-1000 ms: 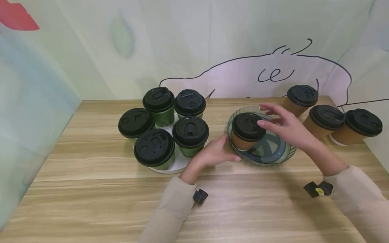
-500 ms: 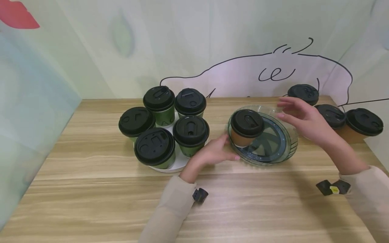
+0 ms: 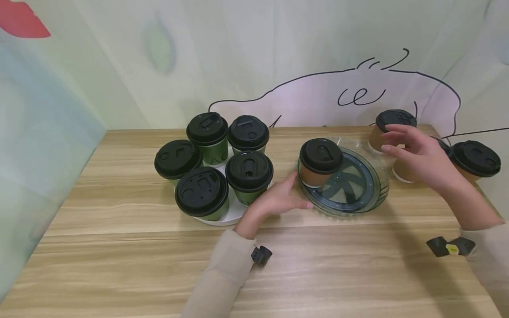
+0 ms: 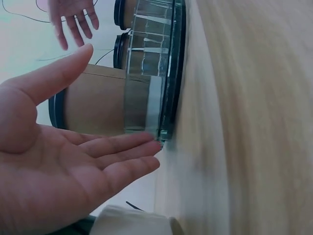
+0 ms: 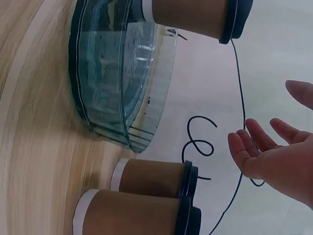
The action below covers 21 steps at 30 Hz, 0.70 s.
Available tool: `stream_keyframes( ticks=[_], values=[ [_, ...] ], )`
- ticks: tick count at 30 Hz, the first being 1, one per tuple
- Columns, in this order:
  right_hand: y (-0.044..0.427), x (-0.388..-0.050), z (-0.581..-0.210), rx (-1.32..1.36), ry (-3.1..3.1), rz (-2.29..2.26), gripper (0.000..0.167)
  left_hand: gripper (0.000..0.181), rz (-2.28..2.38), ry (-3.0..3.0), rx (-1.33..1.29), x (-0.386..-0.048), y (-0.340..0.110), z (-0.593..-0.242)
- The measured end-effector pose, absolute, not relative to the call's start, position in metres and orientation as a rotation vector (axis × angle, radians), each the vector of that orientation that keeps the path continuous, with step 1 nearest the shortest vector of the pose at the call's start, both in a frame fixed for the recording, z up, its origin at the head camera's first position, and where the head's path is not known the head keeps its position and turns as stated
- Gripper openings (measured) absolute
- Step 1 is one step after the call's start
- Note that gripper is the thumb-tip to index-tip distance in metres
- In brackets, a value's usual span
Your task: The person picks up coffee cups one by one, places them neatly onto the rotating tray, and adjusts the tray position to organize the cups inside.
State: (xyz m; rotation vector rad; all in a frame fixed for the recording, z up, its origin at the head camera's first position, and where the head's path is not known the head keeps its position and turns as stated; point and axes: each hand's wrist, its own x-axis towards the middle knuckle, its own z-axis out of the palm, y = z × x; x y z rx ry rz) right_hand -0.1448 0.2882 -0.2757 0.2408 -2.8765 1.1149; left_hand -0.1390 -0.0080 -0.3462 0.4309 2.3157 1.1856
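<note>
Brown cup (image 3: 318, 163) with a black lid stood upright inside the glass dish (image 3: 381, 190), just beyond the left hand's fingertips and well to the left of the right hand. The left hand (image 3: 282, 197) had a wide grip, its thumb held apart from its fingers, and it held the dish in no curl; its fingertips lay against the outer wall on the near left side. The right hand (image 3: 421, 154) was wide too, gripping nothing, raised with fingers spread and slightly bent. Behind its fingertips stood a back cup (image 3: 393, 126), below its palm a middle cup (image 3: 403, 170) that it partly covered, and to its right an end cup (image 3: 475, 161), all brown with black lids. Left of the left hand, five green cups (image 3: 248, 176) were grouped on a white tray (image 3: 234, 214).
</note>
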Motion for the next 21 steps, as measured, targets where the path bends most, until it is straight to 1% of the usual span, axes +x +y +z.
stream_keyframes(
  ticks=[5, 17, 21],
  values=[
    [0.301, -0.142, -0.273, 0.200, -2.876, 1.141, 0.052, 0.086, 1.226, 2.284, 0.438, -0.138, -0.009, -0.344],
    [0.321, -0.141, -0.273, 0.075, -2.893, 0.962, 0.052, 0.087, 1.176, 2.309, 0.433, -0.137, -0.009, -0.344],
    [0.328, -0.142, -0.275, 0.047, -2.887, 0.928, 0.053, 0.085, 1.202, 2.301, 0.431, -0.137, -0.009, -0.344]
  ],
)
